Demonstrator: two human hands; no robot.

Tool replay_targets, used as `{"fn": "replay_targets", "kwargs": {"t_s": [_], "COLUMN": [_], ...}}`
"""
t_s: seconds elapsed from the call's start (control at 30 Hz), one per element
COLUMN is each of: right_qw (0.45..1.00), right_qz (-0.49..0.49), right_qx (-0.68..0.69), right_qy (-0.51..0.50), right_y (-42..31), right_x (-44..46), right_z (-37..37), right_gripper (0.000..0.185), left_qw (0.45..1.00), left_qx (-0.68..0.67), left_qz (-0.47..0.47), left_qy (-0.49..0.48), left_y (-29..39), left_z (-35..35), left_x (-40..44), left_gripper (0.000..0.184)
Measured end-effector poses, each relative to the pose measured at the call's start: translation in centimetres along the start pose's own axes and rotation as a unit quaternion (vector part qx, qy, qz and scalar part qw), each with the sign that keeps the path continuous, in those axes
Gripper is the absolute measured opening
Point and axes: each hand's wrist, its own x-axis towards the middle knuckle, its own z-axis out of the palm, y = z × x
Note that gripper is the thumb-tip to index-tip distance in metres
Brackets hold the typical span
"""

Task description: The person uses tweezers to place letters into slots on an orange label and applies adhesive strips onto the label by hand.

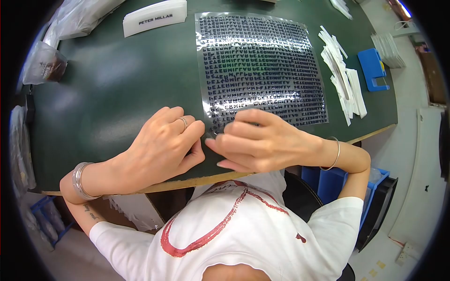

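My left hand (171, 143) is curled into a fist above the front edge of the green table, with thumb and forefinger pressed together. Just to its right, my right hand (258, 143) has its fingers bent inward over the lower left corner of a clear plastic sheet (262, 84). Rows of dark mirrored "PETER MILLAR" lettering cover the sheet, which lies flat and shiny. What either hand pinches, if anything, is hidden by the fingers. A small gap separates the two hands.
At the back left stands a white stack of cards (154, 19) printed "PETER MILLAR". White paper strips (346, 84) lie right of the sheet, beside a blue tape dispenser (371, 70). A plastic cup (47, 65) and plastic bags (84, 16) line the left edge.
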Motion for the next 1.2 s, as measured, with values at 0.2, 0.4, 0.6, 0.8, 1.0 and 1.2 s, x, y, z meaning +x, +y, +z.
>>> {"fn": "replay_targets", "kwargs": {"t_s": [0.2,0.4,0.6,0.8,1.0,1.2], "right_qw": [0.999,0.887,0.67,0.601,0.608,0.683], "right_qz": [0.033,0.382,0.656,0.791,0.784,0.711], "right_qx": [0.016,-0.247,-0.342,-0.09,-0.123,-0.169], "right_qy": [0.007,0.074,0.058,0.074,-0.012,-0.009], "right_y": [-0.2,2.6,11.0,13.1,13.8,16.1], "right_x": [-0.8,-6.2,-24.9,-27.9,-25.6,-28.2], "right_z": [-0.8,-13.1,-23.9,-26.1,-26.7,-27.8], "right_gripper": [0.032,0.018,0.051,0.062,0.053,0.032], "left_qw": [1.0,1.0,1.0,1.0,1.0,1.0], "left_qx": [0.002,0.001,0.005,0.005,0.006,0.009], "left_qz": [0.011,-0.005,0.004,0.008,0.007,0.008], "left_qy": [0.006,-0.011,-0.014,-0.022,-0.025,-0.017], "left_y": [0.2,0.2,0.1,0.1,0.2,0.1], "left_z": [-0.3,-0.6,-0.7,-0.8,-0.6,-0.6], "left_x": [0.3,0.4,0.5,0.5,0.5,0.6], "left_gripper": [0.022,0.032,0.033,0.032,0.032,0.033]}}
